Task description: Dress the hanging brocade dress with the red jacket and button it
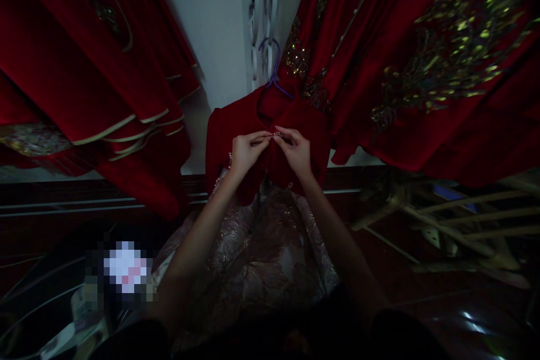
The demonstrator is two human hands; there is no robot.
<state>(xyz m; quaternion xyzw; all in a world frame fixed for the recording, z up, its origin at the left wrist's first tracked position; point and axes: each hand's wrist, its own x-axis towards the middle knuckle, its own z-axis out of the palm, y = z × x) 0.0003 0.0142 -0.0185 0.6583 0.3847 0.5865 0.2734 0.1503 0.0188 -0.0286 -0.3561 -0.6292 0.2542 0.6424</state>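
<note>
A short red jacket [223, 129] hangs in front of me on a purple hanger [275, 70]. My left hand [248, 152] and my right hand [295, 149] meet at its front opening, just below the neckline. Both hands pinch with thumb and forefinger at a small beaded, sparkling fastening [275, 134]. Its exact form is too small to make out in this dim light. Below the jacket spreads a pale, shiny patterned skirt [270, 242]. More small beaded trims show on the jacket near each wrist.
Red garments with light piping [126, 67] hang at left, and red garments with gold sequins [455, 62] hang at right. A white metal scroll rail [264, 5] holds the hanger. A wooden rack [459, 219] stands low at right; dark items with a pixelated patch lie at lower left.
</note>
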